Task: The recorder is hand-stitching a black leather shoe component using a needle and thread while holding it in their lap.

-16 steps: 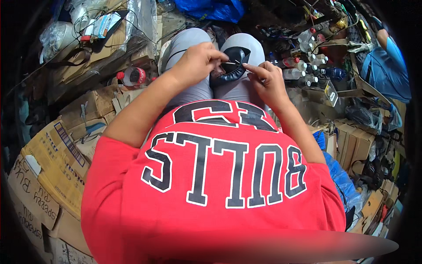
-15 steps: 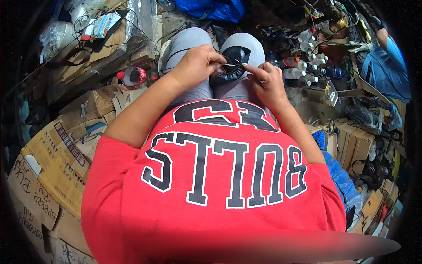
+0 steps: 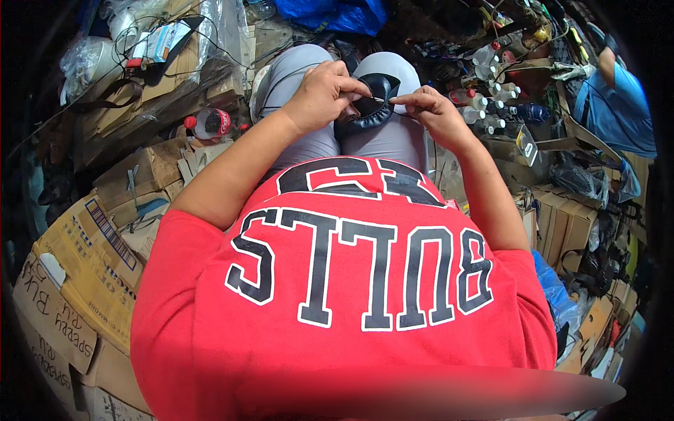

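Both hands meet over the lap. Left hand [image 3: 324, 95] curls around a dark leather piece [image 3: 366, 111], fingers clamped on its upper edge and pinning it against the knees. Right hand [image 3: 430, 112] is pinched shut on something thin at the piece's right rim, seemingly a needle or thread, too small to make out. The piece lies across the grey trousers [image 3: 309, 144], between the two knees, touching both hands.

Since half a second ago the left hand has slid a little toward the piece's centre and the right fingertips have drawn closer to the rim; the piece itself has scarcely shifted. To my eye that reads as one more small pass along the same edge, with the work staying in place on the lap.

Largest around it: the red shirt [image 3: 351, 281] fills the lower half of the view and hides whatever lies below the forearms. Cardboard boxes [image 3: 84, 259] crowd the left edge, with more at the right. A blue bag [image 3: 337, 14] sits at the top. Another person's blue sleeve [image 3: 618, 105] is at the upper right, well apart. A red-labelled bottle [image 3: 210, 123] lies just left of the left knee, and small bottles [image 3: 484, 98] cluster near the right hand. Open room is slight: only the lap, with clutter close on both sides.
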The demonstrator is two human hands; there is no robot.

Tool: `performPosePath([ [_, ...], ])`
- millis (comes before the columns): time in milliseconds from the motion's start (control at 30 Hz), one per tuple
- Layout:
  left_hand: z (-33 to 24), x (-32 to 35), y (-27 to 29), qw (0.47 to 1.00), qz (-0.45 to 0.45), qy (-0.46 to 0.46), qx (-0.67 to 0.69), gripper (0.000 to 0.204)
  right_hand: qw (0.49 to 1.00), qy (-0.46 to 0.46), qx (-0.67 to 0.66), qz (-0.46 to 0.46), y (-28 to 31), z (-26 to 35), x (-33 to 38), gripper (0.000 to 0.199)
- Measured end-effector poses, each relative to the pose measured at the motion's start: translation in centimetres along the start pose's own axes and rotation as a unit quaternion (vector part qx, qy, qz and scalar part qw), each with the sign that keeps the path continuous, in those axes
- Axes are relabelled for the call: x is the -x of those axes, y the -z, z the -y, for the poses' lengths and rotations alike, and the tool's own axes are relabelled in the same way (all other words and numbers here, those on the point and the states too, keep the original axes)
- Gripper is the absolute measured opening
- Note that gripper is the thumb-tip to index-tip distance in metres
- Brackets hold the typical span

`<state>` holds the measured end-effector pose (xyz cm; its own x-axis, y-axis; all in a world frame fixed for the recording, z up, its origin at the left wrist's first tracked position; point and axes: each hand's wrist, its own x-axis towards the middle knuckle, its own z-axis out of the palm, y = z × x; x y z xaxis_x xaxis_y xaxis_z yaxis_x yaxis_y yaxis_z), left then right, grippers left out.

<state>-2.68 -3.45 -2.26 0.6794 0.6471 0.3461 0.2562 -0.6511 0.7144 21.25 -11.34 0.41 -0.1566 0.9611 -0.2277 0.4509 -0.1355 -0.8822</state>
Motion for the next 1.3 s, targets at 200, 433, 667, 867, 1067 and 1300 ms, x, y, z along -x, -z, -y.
performPosePath([
  [200, 0.1, -0.1, -0.3, 1.0, 0.002, 0.03, 0.009, 0.032, 0.998, -0.021, 0.037, 0.044, 0.7, 0.5, -1.0, 0.047],
  [433, -0.2, -0.3, -0.3, 0.999, 0.009, 0.018, -0.027, 0.029, 0.997, -0.024, 0.041, 0.053, 1.0, 0.5, -1.2, 0.046],
  [667, 0.3, -1.3, -0.9, 0.999, 0.044, 0.021, 0.025, 0.02, 0.997, -0.01, -0.002, 0.072, 1.2, -0.7, -1.6, 0.044],
  [867, -0.7, -1.3, -0.4, 0.998, 0.053, -0.028, -0.006, 0.023, 0.998, 0.009, 0.02, 0.066, 1.1, 0.3, -1.0, 0.042],
  [1067, -0.7, -0.6, -1.0, 0.961, 0.068, 0.193, 0.187, 0.022, 0.994, -0.053, -0.095, 0.018, -0.1, 0.0, -0.5, 0.028],
  [1300, -0.5, -1.2, -2.9, 0.933, 0.069, 0.252, 0.249, 0.008, 0.99, -0.054, -0.131, -0.014, -1.1, 0.2, -1.1, 0.017],
])
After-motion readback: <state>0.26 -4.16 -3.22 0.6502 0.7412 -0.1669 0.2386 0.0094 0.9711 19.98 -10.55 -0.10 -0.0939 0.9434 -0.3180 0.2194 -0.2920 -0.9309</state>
